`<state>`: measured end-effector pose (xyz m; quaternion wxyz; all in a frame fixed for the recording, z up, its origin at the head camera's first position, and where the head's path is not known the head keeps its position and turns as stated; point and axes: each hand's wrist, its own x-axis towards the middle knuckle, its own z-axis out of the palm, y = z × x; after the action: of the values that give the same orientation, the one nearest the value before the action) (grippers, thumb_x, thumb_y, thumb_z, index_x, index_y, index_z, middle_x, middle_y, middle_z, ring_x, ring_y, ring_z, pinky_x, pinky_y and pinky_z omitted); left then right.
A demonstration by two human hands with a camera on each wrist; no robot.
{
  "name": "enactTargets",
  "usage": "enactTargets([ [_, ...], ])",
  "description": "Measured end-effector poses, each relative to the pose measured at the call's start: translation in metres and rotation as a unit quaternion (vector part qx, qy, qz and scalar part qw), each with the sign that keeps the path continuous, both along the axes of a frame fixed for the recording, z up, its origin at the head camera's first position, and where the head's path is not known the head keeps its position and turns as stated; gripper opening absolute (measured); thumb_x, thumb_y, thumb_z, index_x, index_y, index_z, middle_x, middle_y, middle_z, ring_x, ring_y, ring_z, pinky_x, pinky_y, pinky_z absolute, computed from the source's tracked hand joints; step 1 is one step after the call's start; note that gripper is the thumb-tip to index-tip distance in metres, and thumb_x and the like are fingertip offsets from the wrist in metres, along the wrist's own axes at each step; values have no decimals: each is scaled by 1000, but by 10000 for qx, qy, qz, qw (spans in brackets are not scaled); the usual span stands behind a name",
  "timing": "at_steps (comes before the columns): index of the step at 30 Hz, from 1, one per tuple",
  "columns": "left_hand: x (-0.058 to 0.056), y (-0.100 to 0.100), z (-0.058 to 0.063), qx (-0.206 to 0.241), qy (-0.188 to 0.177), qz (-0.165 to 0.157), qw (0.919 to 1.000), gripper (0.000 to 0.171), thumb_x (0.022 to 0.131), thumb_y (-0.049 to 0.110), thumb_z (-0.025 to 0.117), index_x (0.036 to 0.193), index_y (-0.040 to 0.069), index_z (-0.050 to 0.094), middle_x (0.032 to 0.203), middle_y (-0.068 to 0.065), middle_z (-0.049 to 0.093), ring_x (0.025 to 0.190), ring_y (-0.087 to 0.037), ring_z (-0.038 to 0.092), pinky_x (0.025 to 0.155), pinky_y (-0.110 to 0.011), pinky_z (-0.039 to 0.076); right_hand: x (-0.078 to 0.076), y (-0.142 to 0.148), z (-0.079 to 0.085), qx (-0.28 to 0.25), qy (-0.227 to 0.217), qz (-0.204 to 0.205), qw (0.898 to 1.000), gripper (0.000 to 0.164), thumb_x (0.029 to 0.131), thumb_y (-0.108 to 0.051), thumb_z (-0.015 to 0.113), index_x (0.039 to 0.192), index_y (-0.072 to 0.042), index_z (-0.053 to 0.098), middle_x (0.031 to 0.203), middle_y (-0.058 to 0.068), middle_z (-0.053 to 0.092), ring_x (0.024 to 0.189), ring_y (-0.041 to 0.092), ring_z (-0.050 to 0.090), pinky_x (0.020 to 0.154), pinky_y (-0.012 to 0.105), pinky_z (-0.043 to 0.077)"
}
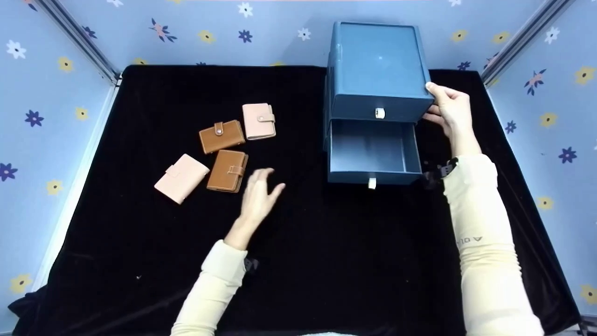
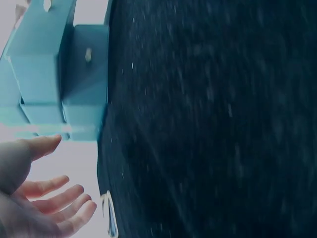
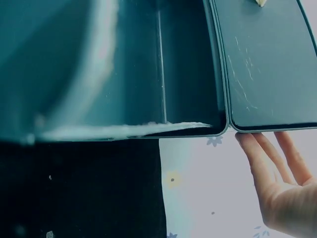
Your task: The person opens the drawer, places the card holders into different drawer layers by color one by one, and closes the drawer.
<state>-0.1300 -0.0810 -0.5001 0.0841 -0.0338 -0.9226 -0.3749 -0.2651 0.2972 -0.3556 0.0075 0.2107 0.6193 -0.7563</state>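
My left hand (image 1: 256, 198) is over the black cloth just right of a brown snap-strap wallet (image 1: 227, 171), its fingers loosely extended and nothing in its grasp. Another brown wallet (image 1: 222, 137) lies behind that one. Two pale pink wallets lie beside them, one at the back (image 1: 259, 122) and one at the left (image 1: 182, 179). At the right, my right hand (image 1: 453, 112) touches the side of a blue drawer unit (image 1: 380, 60), thumb at the top edge. Its fingers (image 3: 260, 163) press straight against the side in the right wrist view. The lower drawer (image 1: 366, 149) is pulled out, with nothing inside.
Black cloth (image 1: 298, 270) covers the table. Blue flowered panels (image 1: 280, 32) stand at the back and both sides. The upper drawer, with its white knob (image 1: 380, 113), is closed above the pulled-out one.
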Motion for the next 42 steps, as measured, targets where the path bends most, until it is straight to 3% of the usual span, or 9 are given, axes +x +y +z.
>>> enactTargets([
  [6, -7, -23, -2, -140, 135, 364, 9991, 49, 79, 17, 67, 118, -6, 49, 119, -21, 45, 112, -34, 40, 94, -40, 33, 0, 1, 2, 117, 5, 119, 9999, 30, 69, -21, 76, 93, -5, 66, 73, 6, 65, 62, 19, 64, 53, 30, 52],
  [12, -14, -44, -3, -238, 5, 667, 9975, 56, 79, 18, 66, 122, -10, 43, 124, -25, 39, 114, -37, 36, 97, -41, 29, 0, 1, 3, 155, -57, 179, 9997, 29, 70, -21, 76, 92, -6, 66, 72, 6, 64, 61, 19, 64, 53, 31, 52],
  [19, -26, -61, -9, -469, -254, 1053, 9930, 64, 78, 20, 68, 123, -14, 39, 126, -29, 35, 119, -39, 31, 98, -43, 27, 0, 2, 4, 179, -96, 236, 9995, 30, 70, -20, 76, 94, -5, 66, 73, 8, 65, 62, 19, 65, 53, 32, 52],
  [27, -36, -70, -14, -608, -732, 1542, 9835, 72, 74, 26, 72, 125, -9, 36, 129, -29, 31, 118, -41, 31, 94, -48, 31, 0, 2, 8, 214, -168, 310, 9991, 36, 70, -20, 75, 100, -4, 64, 75, 8, 65, 63, 20, 65, 53, 33, 52],
  [35, -44, -73, -14, -754, -1223, 1624, 9762, 83, 70, 32, 74, 129, -8, 32, 131, -29, 29, 119, -41, 31, 91, -54, 30, -1, 2, 11, 256, -236, 340, 9988, 36, 69, -20, 76, 100, -4, 65, 76, 8, 65, 63, 20, 65, 54, 34, 52],
  [42, -48, -71, -15, -891, -1618, 1559, 9703, 92, 66, 34, 76, 133, -6, 26, 129, -27, 32, 117, -41, 32, 89, -57, 30, -2, 2, 9, 169, -207, 356, 9990, 27, 70, -19, 75, 91, -5, 66, 73, 9, 65, 60, 21, 64, 52, 35, 52],
])
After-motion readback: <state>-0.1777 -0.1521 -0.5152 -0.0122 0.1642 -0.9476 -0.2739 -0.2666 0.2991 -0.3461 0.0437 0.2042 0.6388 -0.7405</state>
